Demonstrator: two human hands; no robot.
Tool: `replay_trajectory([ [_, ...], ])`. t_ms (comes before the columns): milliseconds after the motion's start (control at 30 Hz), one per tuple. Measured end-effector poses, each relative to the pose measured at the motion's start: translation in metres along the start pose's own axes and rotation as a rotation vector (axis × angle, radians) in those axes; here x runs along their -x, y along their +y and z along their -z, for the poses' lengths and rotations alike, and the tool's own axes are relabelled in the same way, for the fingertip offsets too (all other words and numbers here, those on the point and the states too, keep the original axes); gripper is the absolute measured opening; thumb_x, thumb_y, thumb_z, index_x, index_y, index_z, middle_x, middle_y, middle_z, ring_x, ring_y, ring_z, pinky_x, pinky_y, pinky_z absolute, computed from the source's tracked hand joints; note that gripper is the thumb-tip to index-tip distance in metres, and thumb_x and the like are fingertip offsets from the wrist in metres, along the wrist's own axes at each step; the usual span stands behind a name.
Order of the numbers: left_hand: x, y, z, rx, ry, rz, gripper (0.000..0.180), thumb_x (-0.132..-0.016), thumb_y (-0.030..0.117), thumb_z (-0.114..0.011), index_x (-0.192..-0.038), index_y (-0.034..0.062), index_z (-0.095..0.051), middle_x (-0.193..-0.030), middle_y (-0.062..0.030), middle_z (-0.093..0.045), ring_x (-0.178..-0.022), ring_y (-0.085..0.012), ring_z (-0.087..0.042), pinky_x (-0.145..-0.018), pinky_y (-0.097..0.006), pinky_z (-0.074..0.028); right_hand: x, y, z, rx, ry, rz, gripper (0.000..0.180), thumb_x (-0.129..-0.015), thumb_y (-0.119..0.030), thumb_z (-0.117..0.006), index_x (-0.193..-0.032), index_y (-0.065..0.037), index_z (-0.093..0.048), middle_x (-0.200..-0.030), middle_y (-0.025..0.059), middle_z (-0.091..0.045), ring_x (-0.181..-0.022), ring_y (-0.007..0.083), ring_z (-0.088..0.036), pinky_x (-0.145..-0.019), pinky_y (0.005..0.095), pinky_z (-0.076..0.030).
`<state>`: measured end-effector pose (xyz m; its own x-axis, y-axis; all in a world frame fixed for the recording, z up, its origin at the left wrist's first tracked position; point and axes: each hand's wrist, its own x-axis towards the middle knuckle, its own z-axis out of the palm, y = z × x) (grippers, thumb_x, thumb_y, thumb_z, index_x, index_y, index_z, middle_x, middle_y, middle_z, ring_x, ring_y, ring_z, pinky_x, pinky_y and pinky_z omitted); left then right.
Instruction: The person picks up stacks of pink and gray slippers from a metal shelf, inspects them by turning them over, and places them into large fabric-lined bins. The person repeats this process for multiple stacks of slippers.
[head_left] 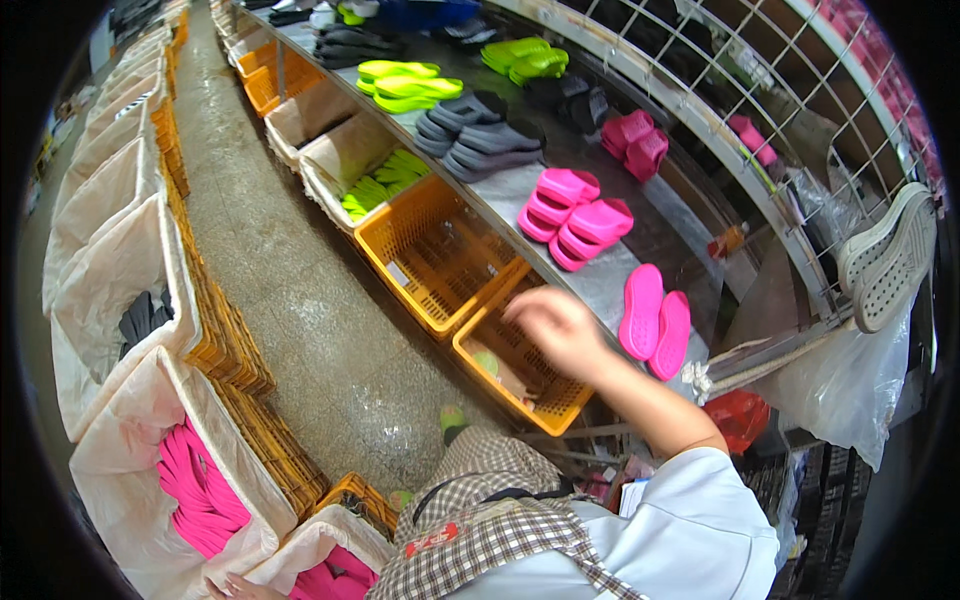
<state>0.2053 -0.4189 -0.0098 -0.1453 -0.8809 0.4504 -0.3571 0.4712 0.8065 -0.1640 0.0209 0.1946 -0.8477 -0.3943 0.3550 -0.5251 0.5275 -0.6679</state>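
Observation:
My right hand (552, 322) is over an orange plastic basket (562, 420) beside the metal table. Its fingers are loosely bent and somewhat blurred, with nothing visible in them. A pair of pink slipper soles (655, 322) lies on the table close to my right forearm, and stacked pink slippers (574, 218) sit farther along. At the lower edge my left hand (240, 588), partly cut off, is beside a cloth-lined basket (345, 525) holding pink slipper parts (335, 577). Its few visible fingers look apart, and nothing shows in them.
Another orange basket (440, 318) and a lined one with lime-green pieces (385, 185) run along the table (600, 290). Grey slippers (478, 135) and lime slippers (408, 85) stand on it. Lined baskets (105, 262) line the aisle's left side. A wire grid (730, 90) rises at right.

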Motion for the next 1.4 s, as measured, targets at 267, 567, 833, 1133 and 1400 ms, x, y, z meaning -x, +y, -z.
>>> replay_trajectory([
  [267,-0.024,0.125,-0.148,0.211,0.037,-0.098,0.044,-0.093,0.009,-0.055,-0.132,-0.0034,-0.038,-0.132,-0.0179,-0.047,-0.121,-0.0261,-0.046,-0.106,-0.038,-0.032,-0.069,0.222,0.161,-0.256,0.957,-0.367,0.015,-0.087,-0.006,-0.057,-0.102,-0.004,-0.061,-0.089,0.0038,-0.064,-0.074,0.0068,-0.057,-0.060,0.0180,-0.044],
  [567,0.036,0.279,-0.313,0.149,-0.599,-0.117,0.051,-0.093,0.008,-0.051,-0.140,0.0036,-0.031,-0.140,-0.0152,-0.039,-0.127,-0.0282,-0.039,-0.105,-0.039,-0.031,-0.174,0.503,0.305,-0.654,1.017,-1.024,0.032,-0.087,-0.029,-0.063,-0.110,-0.008,-0.055,-0.092,0.0074,-0.063,-0.071,0.0162,-0.057,-0.057,0.0318,-0.044],
  [833,0.069,0.312,-0.369,-0.351,-0.902,-0.122,0.056,-0.092,0.015,-0.055,-0.141,0.0044,-0.032,-0.143,-0.0144,-0.035,-0.134,-0.0305,-0.031,-0.110,-0.041,-0.025,-0.204,0.625,0.348,-0.918,1.266,-0.891,0.029,-0.087,-0.022,-0.058,-0.102,0.001,-0.048,-0.088,0.0146,-0.059,-0.070,0.0226,-0.059,-0.056,0.0327,-0.050],
  [1133,0.074,0.317,-0.409,-0.350,-1.157,-0.226,0.060,-0.085,0.010,-0.061,-0.138,0.0036,-0.034,-0.140,-0.0171,-0.036,-0.132,-0.0346,-0.032,-0.111,-0.042,-0.025,-0.165,0.686,0.425,0.162,1.267,-0.849,0.030,-0.080,-0.017,-0.064,-0.096,0.005,-0.053,-0.082,0.0129,-0.059,-0.072,0.0279,-0.060,-0.057,0.0346,-0.052],
  [1400,0.090,0.336,-0.411,-0.369,-1.219,-0.230,0.065,-0.077,0.004,-0.065,-0.135,0.0037,-0.036,-0.135,-0.0199,-0.038,-0.128,-0.0383,-0.035,-0.109,-0.044,-0.028,-0.174,0.695,0.381,-0.694,1.045,-0.862,0.057,-0.085,-0.042,-0.064,-0.127,-0.009,-0.048,-0.122,0.0100,-0.051,-0.105,0.0279,-0.051,-0.084,0.0465,-0.049],
])
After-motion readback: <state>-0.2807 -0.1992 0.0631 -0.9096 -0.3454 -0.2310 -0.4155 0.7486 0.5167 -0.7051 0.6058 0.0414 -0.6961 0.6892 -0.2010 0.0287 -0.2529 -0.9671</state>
